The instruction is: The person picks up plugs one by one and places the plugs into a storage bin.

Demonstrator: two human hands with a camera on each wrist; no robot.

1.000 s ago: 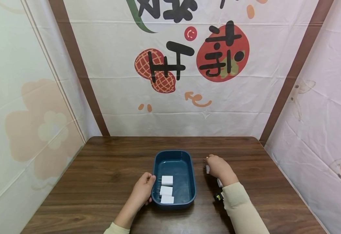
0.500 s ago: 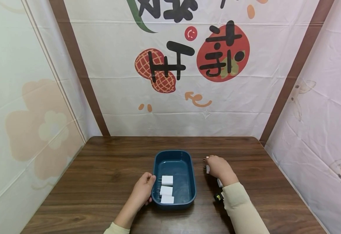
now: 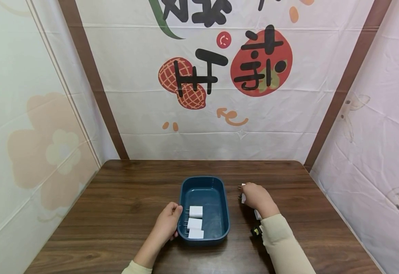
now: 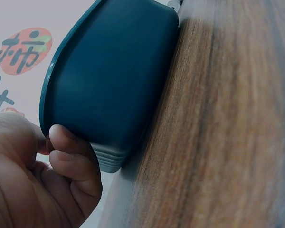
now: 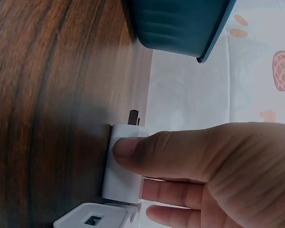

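Note:
My left hand (image 3: 166, 220) holds the left wall of a dark blue rectangular plastic box (image 3: 226, 213), thumb at the rim and fingers curled against the outside. Inside, along the left side, lie several white charger plugs (image 3: 196, 211), their prongs pointing left. To the right of the box, my right hand (image 3: 258, 198) pinches a white charger plug (image 5: 123, 166) standing on the table, the thumb on its near face. A second charger plug (image 5: 95, 216), with a port showing, sits close beside it in the right wrist view. The fingertips behind the pinched plug are partly hidden.
Below the right wrist, another white item (image 3: 257, 215) lies partly covered. A small black and yellow-green object (image 3: 256, 231) is by the right sleeve. The brown wooden table (image 3: 134, 186) meets a printed white curtain (image 3: 144, 144) at the back.
Almost nothing differs. The right hand's fingers have shifted slightly, so a little more of the white plugs shows beside them. The left hand and the box stay in place.

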